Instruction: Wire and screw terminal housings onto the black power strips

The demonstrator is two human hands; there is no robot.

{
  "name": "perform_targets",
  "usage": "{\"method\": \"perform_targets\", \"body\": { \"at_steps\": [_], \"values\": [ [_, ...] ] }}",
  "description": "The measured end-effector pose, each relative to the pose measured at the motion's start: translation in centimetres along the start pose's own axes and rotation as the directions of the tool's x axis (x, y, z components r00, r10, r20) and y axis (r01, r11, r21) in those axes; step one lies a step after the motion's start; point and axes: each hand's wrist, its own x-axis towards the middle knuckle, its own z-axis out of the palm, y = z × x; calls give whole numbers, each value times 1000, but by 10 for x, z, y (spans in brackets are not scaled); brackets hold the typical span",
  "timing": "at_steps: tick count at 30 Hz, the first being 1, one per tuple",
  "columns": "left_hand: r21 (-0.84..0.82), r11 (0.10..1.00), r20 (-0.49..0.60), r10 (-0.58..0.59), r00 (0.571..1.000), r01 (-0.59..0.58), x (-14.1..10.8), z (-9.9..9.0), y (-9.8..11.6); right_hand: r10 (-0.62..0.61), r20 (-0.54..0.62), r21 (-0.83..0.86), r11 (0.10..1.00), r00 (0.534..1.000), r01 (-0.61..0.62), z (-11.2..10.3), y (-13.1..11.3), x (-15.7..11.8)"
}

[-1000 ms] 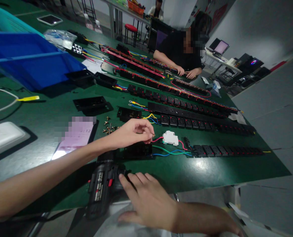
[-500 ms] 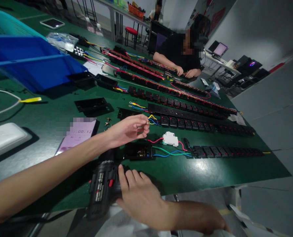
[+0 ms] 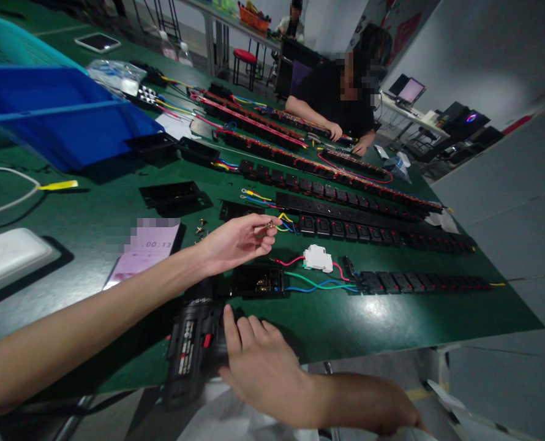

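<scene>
My left hand (image 3: 240, 244) is raised over the table, its thumb and fingertips pinched on a small brass-coloured screw (image 3: 270, 225). Close below it lies a black box (image 3: 249, 282) with brass-coloured metal parts inside, and green and blue wires run from it to a row of black sockets (image 3: 405, 282). A white circuit breaker (image 3: 318, 258) with red wires rests just behind those wires. Around the handle of a black cordless drill (image 3: 185, 352) my right hand (image 3: 266, 370) is closed, at the table's near edge. Its chuck is partly hidden under my left forearm.
Loose brass screws (image 3: 200, 229) lie left of my left hand, near a phone (image 3: 148, 251) showing a timer. Blue bin (image 3: 79, 135), open black boxes (image 3: 176, 197) and long socket strips (image 3: 341, 211) occupy the table. A co-worker (image 3: 341, 104) sits across, hands on a strip.
The fingers of my left hand have shifted slightly, turning the screw. My right hand and the drill have barely moved. One of the co-worker's hands has moved away from the other, toward the table.
</scene>
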Motion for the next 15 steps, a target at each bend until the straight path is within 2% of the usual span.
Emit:
{"method": "perform_targets", "body": {
  "at_steps": [4,9,12,15],
  "values": [
    [149,983,-7,111,994,-109,1,-3,-1,-31,27,56,998,999,30,-6,6,2],
    [226,954,-5,205,979,-199,-1,-1,0,-81,122,262,964,989,47,-18,22,0],
    [247,942,-6,234,972,-226,-4,1,7,-72,149,438,899,986,0,-28,31,-15],
    [238,931,-3,284,959,-275,-9,3,18,-22,87,623,781,996,-38,-40,42,-45]
  ]
}}
